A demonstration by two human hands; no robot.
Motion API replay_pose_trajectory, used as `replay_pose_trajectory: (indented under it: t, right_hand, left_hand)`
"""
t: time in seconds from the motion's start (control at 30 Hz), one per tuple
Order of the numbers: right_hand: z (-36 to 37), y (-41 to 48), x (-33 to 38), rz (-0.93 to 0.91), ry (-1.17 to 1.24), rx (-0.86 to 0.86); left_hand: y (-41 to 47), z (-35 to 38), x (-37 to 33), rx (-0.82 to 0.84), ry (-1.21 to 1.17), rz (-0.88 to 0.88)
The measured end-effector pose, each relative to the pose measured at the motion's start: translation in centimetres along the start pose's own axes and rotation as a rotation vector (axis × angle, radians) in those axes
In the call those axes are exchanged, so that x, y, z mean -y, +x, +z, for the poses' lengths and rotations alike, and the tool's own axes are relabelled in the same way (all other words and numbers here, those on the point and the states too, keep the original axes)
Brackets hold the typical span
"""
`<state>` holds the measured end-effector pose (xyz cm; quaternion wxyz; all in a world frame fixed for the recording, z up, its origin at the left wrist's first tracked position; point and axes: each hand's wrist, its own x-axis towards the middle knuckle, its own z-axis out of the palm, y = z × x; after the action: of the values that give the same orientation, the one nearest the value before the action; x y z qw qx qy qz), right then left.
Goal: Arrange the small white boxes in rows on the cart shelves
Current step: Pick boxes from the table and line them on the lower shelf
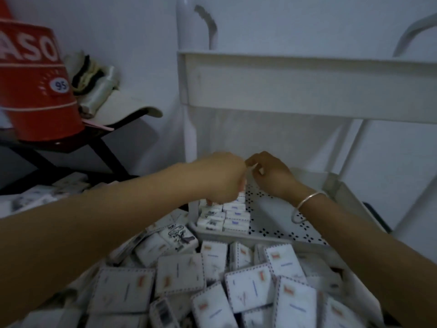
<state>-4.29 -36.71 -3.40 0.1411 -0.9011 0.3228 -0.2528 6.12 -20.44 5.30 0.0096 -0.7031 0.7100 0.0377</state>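
Several small white boxes (233, 215) stand in two rows at the left of the cart's perforated lower shelf (281, 223). My left hand (222, 177) reaches over the far end of those rows with its fingers curled down onto the boxes. My right hand (269, 172), with a silver bangle on the wrist, hovers beside it with curled fingers that pinch something small and white; what it is I cannot tell. A heap of loose white boxes (248, 282) fills a container in front of the shelf.
The cart's white upper shelf (307, 84) overhangs the lower one, held by white posts. A red container (35, 86) and a white cap sit on a dark stand at the left. White wall lies behind.
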Motion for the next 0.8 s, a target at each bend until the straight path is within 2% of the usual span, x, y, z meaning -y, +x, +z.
replay_pose_trajectory:
  t: [0.13,0.2,0.37,0.5,0.8]
  right_hand:
    - [-2.2,-5.1,3.7,-0.075,0.033,0.082]
    - [-2.9,-7.5,5.4,-0.096,0.052,0.109]
    - [-4.3,-11.7,7.1,-0.062,0.03,0.131]
    - [-5.4,-13.8,7.0,-0.014,-0.013,0.153]
    - [-5.6,-15.8,5.0,0.097,-0.041,0.387]
  left_hand:
    - [-4.5,2.3,-0.2,0.166,-0.121,0.14]
    - [-5.7,3.6,-0.6,0.198,-0.166,0.18]
    - [-5.9,6.7,-1.9,0.151,-0.111,0.216]
    - [-5.6,8.1,-2.3,0.123,-0.157,0.204]
    - [-5.2,8.1,-1.1,0.037,-0.175,0.188]
